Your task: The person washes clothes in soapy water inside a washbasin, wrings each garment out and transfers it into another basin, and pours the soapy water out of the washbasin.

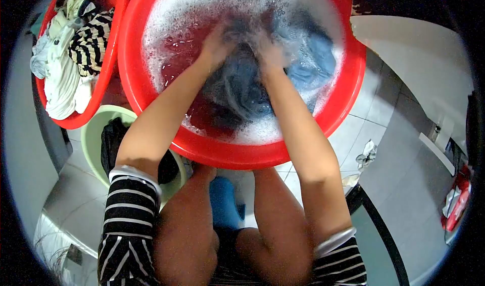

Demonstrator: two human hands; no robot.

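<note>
Left grip and right grip, both blurred, at the blue cloth in the foamy water of the red tub; finger closure cannot be told. Apparent step: hand-washing; continuing would call for firm hold on slippery cloth. Outward, left: clothes in a basin.

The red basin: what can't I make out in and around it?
All in the head view:
- Left hand: fingers blurred, and partly hidden by foam and water.
- Right hand: blurred too, so its grip is unclear.
- Blue cloth: partly hidden by foam and water; one piece or several, I can't tell.
- Red basin: far rim cut off by the top edge.
</note>
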